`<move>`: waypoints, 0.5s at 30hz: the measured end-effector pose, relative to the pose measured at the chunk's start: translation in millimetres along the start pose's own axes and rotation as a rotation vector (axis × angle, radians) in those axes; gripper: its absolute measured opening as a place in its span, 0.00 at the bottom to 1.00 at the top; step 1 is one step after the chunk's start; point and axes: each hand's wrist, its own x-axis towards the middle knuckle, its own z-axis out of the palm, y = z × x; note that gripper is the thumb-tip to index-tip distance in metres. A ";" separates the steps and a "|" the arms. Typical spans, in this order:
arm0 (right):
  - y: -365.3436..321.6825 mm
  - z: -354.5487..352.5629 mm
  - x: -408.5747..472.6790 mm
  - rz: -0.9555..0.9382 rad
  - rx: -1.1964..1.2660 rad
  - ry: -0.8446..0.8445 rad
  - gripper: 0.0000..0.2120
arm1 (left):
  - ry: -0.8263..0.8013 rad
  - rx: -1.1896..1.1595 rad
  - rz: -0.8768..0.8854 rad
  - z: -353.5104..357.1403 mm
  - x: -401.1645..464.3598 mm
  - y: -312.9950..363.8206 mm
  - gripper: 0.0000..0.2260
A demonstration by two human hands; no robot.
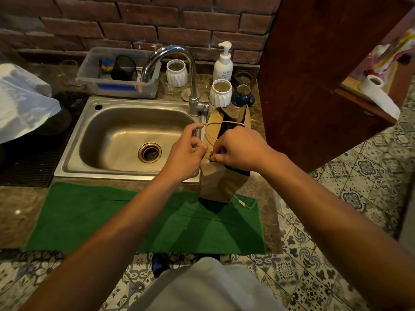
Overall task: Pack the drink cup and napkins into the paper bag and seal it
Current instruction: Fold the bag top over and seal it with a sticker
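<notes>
The paper bag [219, 182] is standing upright on the stone counter [13, 212], right at the front right corner of the steel sink [125, 135], its base sitting on the far edge of the green cloth [112, 216]. It is a tight spot: the sink rim is running along the bag's left side, the tap [193, 86] is rising just behind and to the left, and a white ribbed vase [221, 92] and a dark blue mug [242, 96] are crowding the counter behind it. To the right, a tall wooden panel [314, 75] is closing in, with only a narrow strip of counter between it and the bag. The open room is all toward the viewer, over the green cloth.

Both forearms are reaching in from below and converging on the bag's top. The left hand [188, 151] is hovering over the sink edge, fingers curled, thumb and forefinger pinching the twine handle [221, 122], which is looping up above the bag's mouth. The right hand [241, 149] is bending down at the wrist over the bag's opening, fingertips pinched shut on the twine at the near rim. The drink cup and napkins: cannot tell, the bag's inside is dark and covered by the hands.
</notes>
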 end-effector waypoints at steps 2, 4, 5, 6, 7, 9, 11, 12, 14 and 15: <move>-1.1 -0.7 -0.2 0.010 -0.006 0.003 0.09 | 0.003 0.018 -0.002 0.7 -0.7 1.3 0.23; 0.8 -2.3 -0.1 0.033 -0.005 -0.007 0.09 | 0.004 0.015 -0.003 0.1 0.3 1.4 0.23; 2.1 -2.1 0.1 0.050 -0.015 -0.019 0.09 | 0.002 0.009 -0.004 -1.1 0.8 1.0 0.23; 3.0 -0.4 0.5 0.073 -0.041 -0.036 0.08 | -0.004 0.000 -0.003 -2.2 0.9 1.0 0.23; 3.2 2.1 0.8 0.101 -0.082 -0.053 0.08 | -0.007 -0.009 -0.003 -3.2 1.0 0.4 0.23; 2.8 6.4 1.3 0.165 -0.140 -0.058 0.09 | -0.012 -0.004 0.000 -4.3 -0.1 0.6 0.23; 3.9 4.9 1.6 0.193 -0.132 -0.019 0.10 | -0.010 0.018 0.013 -4.6 -1.2 1.3 0.23; 5.2 1.3 1.7 0.193 -0.104 0.009 0.10 | -0.008 0.028 0.017 -5.1 -0.8 1.4 0.23; 10.3 -7.1 0.3 0.208 0.035 0.101 0.11 | -0.018 0.059 0.024 -7.6 0.6 2.5 0.23; 14.4 -11.1 -0.7 0.234 0.116 0.165 0.11 | -0.028 0.083 0.032 -9.3 1.0 4.0 0.23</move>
